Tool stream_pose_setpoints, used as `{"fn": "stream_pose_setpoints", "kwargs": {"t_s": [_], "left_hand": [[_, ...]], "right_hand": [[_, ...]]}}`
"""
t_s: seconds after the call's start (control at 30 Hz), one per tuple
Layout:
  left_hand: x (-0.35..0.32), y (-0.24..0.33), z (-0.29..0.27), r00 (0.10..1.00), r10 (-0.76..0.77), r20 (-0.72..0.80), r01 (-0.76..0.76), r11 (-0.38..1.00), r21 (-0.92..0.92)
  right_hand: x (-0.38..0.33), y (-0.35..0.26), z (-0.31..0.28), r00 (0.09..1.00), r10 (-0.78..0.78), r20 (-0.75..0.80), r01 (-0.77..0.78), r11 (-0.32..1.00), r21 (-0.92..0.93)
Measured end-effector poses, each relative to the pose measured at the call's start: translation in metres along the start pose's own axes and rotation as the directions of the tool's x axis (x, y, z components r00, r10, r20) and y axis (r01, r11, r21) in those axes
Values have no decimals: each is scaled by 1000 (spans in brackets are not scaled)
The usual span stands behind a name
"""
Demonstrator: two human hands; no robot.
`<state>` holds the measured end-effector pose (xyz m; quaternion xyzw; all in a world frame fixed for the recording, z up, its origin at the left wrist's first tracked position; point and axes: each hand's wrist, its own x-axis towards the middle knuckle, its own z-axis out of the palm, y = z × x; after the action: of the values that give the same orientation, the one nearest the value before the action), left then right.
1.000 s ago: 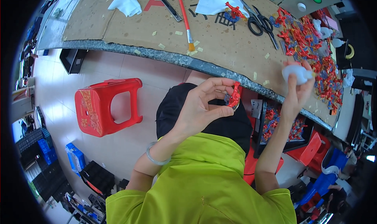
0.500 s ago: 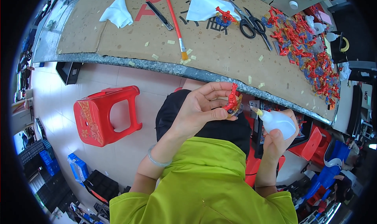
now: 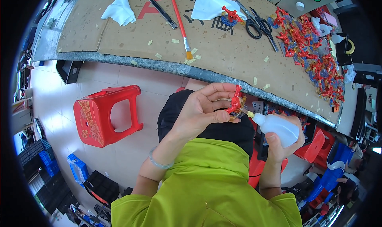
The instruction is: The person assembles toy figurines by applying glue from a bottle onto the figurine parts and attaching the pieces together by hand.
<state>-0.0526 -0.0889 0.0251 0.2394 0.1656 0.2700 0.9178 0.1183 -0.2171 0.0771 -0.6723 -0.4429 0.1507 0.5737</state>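
Note:
Over my lap, close to the table's front edge, my left hand pinches a small red toy figure with translucent amber parts at its base. My right hand is wrapped round a white squeeze bottle, tilted so its thin yellow-collared nozzle points left. The nozzle tip is at the figure's right side, by the amber part; whether it touches I cannot tell. Another red figure on a blue base stands on the table beside a white cloth.
Cardboard covers the table, with a heap of red figures at the right. Black scissors, a red-handled brush and a utility knife lie on it. A red stool stands at the left; a control box has lit buttons.
My right hand has turned the bottle and brought its nozzle left, up to the figure. My left hand keeps holding the figure in nearly the same place.

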Motion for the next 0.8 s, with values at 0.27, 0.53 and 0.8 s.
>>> {"fn": "stream_pose_setpoints", "kwargs": {"t_s": [0.27, 0.53, 0.8], "left_hand": [[0, 0, 0, 1000, 0, 2, 0, 999, 39], [-2, 2, -2, 1000, -10, -10, 11, 1000, 23], [-2, 2, -2, 1000, -11, -13, 11, 1000, 5]], "right_hand": [[1, -3, -1, 997, -49, 54, 53, 995, -84], [2, -6, 4, 994, -92, 64, 98, 991, -95], [1, -8, 7, 994, -100, 48, 103, 992, -67]]}}
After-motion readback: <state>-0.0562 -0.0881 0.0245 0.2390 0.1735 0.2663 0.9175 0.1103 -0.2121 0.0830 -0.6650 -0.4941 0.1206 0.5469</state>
